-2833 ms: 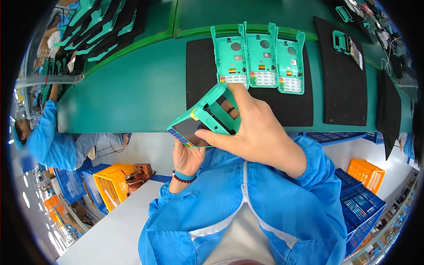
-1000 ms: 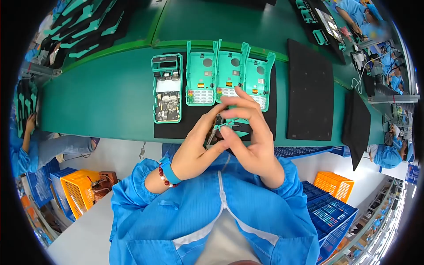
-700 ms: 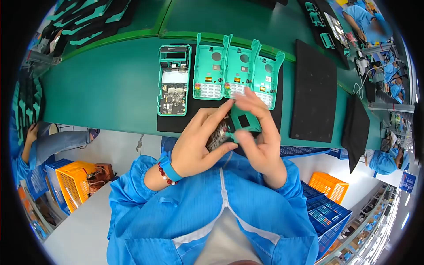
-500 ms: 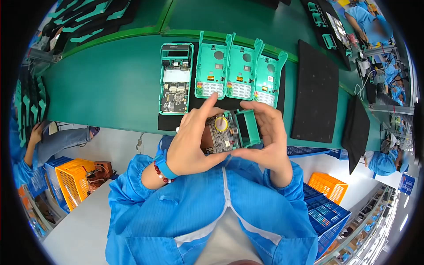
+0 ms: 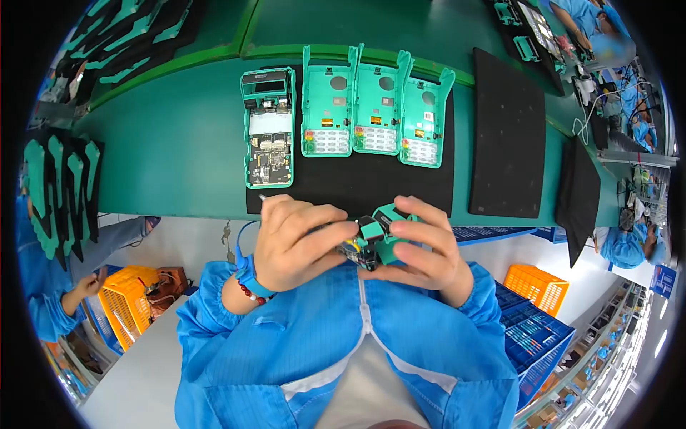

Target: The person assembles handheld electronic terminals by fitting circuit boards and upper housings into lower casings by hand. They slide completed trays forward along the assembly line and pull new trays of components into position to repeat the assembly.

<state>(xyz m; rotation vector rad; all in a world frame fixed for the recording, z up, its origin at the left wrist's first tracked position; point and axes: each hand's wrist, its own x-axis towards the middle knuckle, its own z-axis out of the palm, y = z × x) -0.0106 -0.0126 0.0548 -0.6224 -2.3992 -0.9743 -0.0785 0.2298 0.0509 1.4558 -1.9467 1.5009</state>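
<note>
Between both hands, close to my jacket, is a circuit board assembly [image 5: 355,252] joined or pressed to a green plastic frame [image 5: 389,247]. My left hand [image 5: 296,243] wraps round the board side, its fingers hiding most of it. Around the green frame curl the fingers of my right hand [image 5: 429,247]. Beyond them, on a black mat [image 5: 357,182], lies a green housing with a circuit board inside [image 5: 270,136]. To its right stand three green shells in a row: the left shell [image 5: 327,96], the middle shell [image 5: 376,96] and the right shell [image 5: 424,118].
Another black mat [image 5: 507,136] lies to the right, with a dark sheet [image 5: 577,193] hanging over the table edge. On the left a co-worker's hand [image 5: 89,282] shows beside several green parts on a black sheet [image 5: 68,189]. Orange crates [image 5: 536,289] and blue crates [image 5: 532,343] stand below.
The board and green frame have tilted and come nearer my body, and my fingers have closed further round them. At the left, the co-worker's sheet of green parts has moved nearer.
</note>
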